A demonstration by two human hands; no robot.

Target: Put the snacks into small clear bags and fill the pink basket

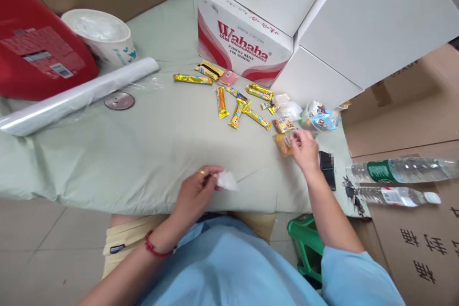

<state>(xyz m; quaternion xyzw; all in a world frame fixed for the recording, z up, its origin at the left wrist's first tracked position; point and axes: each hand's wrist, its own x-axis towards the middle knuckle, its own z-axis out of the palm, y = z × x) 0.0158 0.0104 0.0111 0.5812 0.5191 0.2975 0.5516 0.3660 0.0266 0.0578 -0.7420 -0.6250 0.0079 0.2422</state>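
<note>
My left hand [197,189], low in the middle, pinches a small thin white piece, a plastic bag or a tissue [227,180], just above the cloth. Further right, my right hand [304,148] has its fingers closed at the right edge of a yellow snack packet [283,145]. Right behind that lies a red and yellow snack packet [284,125]. Several yellow wrapped snack bars [257,118] are scattered farther back, and a pink packet [228,77] lies near the white carton. Clear plastic wrappers [290,111] sit next to a blue packet [324,120].
A Wahaha carton [247,48] stands at the back. On the left are a plastic film roll [82,93], a round metal disc [119,101], a paper tub [100,38] and a red jug [43,52]. A black phone [327,170], keys [353,193] and two bottles [401,170] lie right.
</note>
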